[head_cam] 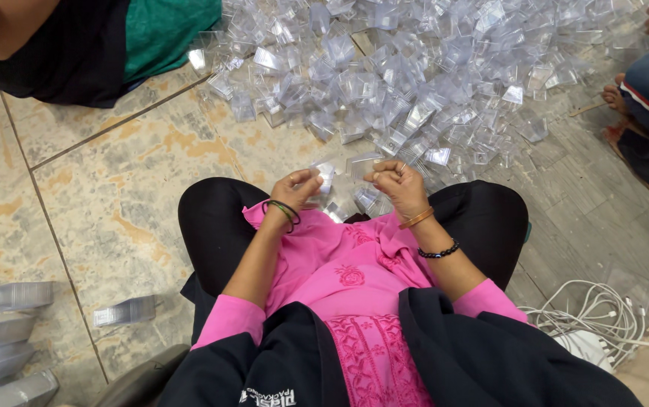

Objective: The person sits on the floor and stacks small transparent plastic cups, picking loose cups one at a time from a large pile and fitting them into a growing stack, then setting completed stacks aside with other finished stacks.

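Our left hand (296,187) and right hand (397,185) each pinch a thin, clear, glossy plastic piece (360,164) between them, just before the glinting heap (415,68) on the tiled floor (113,196).

Pink embroidered tunic (354,279), black trousers (211,218), clear plastic pieces (415,68), mottled beige-orange floor tiles (113,188), white cables (603,316)

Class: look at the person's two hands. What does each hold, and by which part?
Left hand and right hand each pinch a small clear plastic piece by its edge; the exact grip is unclear.
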`<control>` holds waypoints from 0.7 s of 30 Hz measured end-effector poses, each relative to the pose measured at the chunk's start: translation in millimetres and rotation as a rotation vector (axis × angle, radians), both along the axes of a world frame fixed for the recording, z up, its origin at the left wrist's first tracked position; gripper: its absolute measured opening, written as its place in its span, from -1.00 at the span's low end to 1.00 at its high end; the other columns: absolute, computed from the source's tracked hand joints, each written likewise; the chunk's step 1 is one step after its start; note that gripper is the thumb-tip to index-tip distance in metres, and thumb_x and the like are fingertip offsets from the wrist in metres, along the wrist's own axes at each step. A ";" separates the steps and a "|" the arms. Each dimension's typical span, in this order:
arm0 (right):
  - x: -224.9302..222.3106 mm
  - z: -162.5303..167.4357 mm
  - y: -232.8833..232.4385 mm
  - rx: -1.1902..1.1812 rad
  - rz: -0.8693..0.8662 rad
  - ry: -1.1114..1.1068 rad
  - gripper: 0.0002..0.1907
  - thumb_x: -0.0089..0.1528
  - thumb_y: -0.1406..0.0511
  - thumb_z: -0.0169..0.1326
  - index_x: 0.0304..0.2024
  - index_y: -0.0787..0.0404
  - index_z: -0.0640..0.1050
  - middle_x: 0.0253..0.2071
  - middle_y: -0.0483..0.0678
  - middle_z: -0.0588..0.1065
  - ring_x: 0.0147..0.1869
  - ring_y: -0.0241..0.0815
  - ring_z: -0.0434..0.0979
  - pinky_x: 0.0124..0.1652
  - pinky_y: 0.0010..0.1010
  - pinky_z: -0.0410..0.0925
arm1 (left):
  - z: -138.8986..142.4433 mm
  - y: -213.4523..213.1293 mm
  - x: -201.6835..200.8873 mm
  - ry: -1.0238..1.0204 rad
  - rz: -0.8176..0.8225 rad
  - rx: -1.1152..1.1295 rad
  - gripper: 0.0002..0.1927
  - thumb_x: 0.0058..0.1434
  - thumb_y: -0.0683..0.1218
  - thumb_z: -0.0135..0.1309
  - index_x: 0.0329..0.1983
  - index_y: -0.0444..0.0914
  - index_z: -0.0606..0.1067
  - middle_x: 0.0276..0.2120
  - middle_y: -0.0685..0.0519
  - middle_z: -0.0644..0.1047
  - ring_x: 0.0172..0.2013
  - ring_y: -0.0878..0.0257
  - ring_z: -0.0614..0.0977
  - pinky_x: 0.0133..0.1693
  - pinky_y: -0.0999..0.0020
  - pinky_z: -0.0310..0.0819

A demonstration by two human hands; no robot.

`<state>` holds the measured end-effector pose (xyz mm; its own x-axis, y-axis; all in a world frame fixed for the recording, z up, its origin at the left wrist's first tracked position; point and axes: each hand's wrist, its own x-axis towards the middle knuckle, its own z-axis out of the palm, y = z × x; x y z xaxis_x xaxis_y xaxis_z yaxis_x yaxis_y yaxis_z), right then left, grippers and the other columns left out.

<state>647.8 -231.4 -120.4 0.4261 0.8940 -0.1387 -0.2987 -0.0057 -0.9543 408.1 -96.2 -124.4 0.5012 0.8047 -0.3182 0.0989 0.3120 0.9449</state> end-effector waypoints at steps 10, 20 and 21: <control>-4.0 -18.1 1.6 -0.120 0.511 -0.069 -0.68 0.36 0.34 0.12 0.16 0.24 0.59 -0.44 -0.31 0.41 -0.46 -0.50 0.29 -0.49 -0.63 0.16 | -24.4 -10.2 9.3 -0.013 -0.086 -0.081 -0.51 0.20 0.01 0.28 0.12 -0.34 0.57 -0.17 0.05 0.65 -0.23 0.31 0.66 -0.18 0.46 0.57; -20.6 -4.5 42.7 -0.609 0.858 -1.123 -0.72 0.25 0.18 0.00 -0.12 0.07 0.66 -0.31 0.13 0.60 -0.32 0.17 0.67 -0.28 -0.11 0.51 | 39.2 -73.5 -2.6 0.894 -1.024 0.441 -0.26 -0.16 0.26 0.27 0.03 -0.24 0.59 -0.12 -0.17 0.63 -0.16 -0.01 0.68 -0.08 0.15 0.57; -33.6 -7.6 48.9 -0.506 0.906 -1.247 -0.71 0.24 0.17 0.02 -0.17 0.12 0.69 -0.28 0.16 0.61 -0.22 0.18 0.66 -0.16 -0.08 0.50 | 45.5 -76.4 -3.1 0.929 -1.058 0.428 -0.32 -0.14 0.26 0.23 -0.04 -0.25 0.63 -0.15 -0.17 0.65 -0.17 -0.02 0.70 -0.08 0.14 0.58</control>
